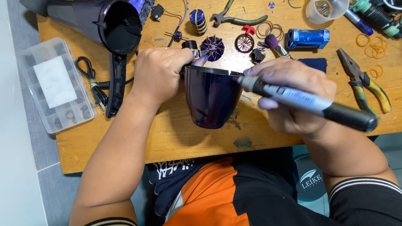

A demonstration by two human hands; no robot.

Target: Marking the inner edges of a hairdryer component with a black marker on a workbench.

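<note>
1. We held the dark purple plastic cone-shaped shell (pixel 211 100) upright at the table's near edge, our left hand (pixel 160 75) clenched around its rim from the left, thumb and fingers pinching the wall.
2. Our right hand (pixel 289 97) gripped a grey-and-black pen-shaped tool (pixel 304 102), fingers wrapped round its barrel, the tip resting on the shell's rim just beyond our right fingertips.
3. To do this well, we judged the left grip had to stay firm so the shell would not twist under the tip, and the tool had to follow the rim lightly, not dig in.
4. Just beyond our left knuckles lay a small purple fan wheel (pixel 212 48) and a striped coil (pixel 198 21); farther left lay the black hair-dryer body (pixel 105 23).
5. Right of our right hand lay yellow-handled pliers (pixel 365 86); beyond it, a blue metal motor (pixel 307 38) and a clear plastic cup (pixel 327 2).
6. A clear compartment box (pixel 55 85) sat well left of our left wrist on the wooden table (pixel 118 142).
</note>
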